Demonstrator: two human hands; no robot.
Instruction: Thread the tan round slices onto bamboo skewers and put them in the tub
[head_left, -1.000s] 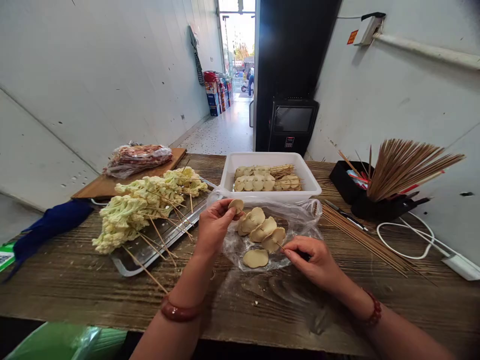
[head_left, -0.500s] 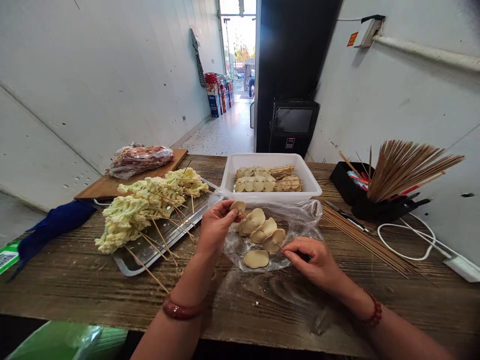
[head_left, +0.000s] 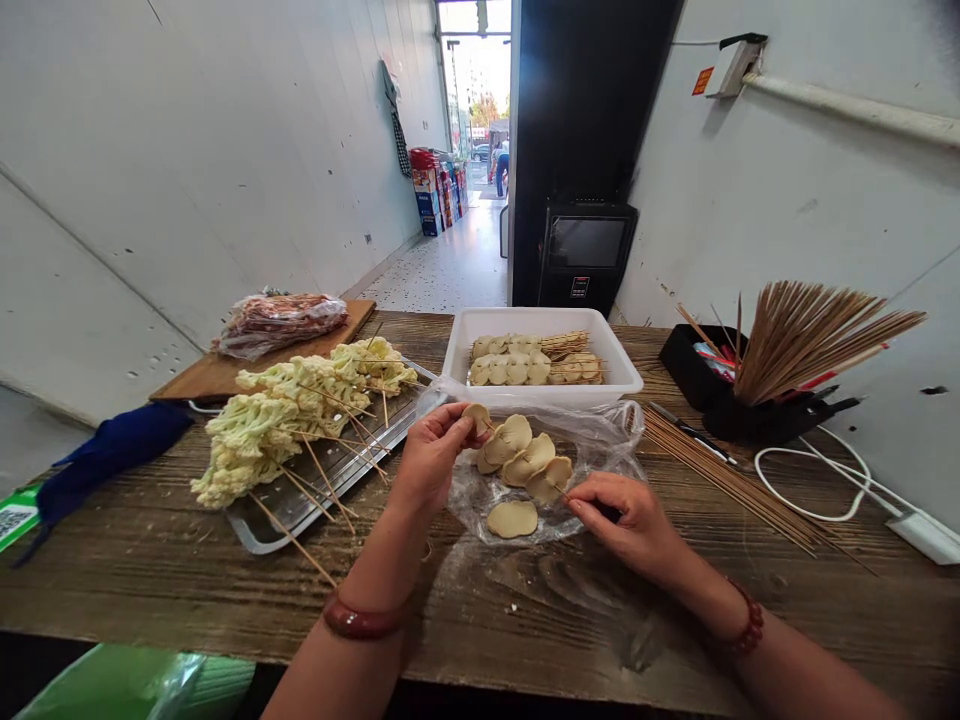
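Observation:
My left hand (head_left: pixel 433 458) pinches a pale beige round slice (head_left: pixel 477 418) between thumb and fingers, at the far end of a row of slices. Several more thin slices (head_left: pixel 529 460) overlap along a bamboo skewer. My right hand (head_left: pixel 619 515) is closed on the near end of that skewer (head_left: pixel 565 496), which shows only as a short bit beside the fingertips. Under the row a clear plastic bag (head_left: pixel 465 510) is spread on the wooden table. One loose slice (head_left: pixel 512 519) lies flat on the bag, nearer to me.
Behind the bag a white tub (head_left: pixel 546 390) holds skewered slices. Skewered cauliflower (head_left: pixel 255 425) rests on a metal tray (head_left: pixel 259 540) at left, beside a cutting board (head_left: pixel 187 378) with bagged meat (head_left: pixel 281 322). Loose skewers (head_left: pixel 727 480) and a black holder (head_left: pixel 686 370) are at right.
My hands and the slices have hardly moved. Far off beyond the doorway, a person now shows more fully, bent over.

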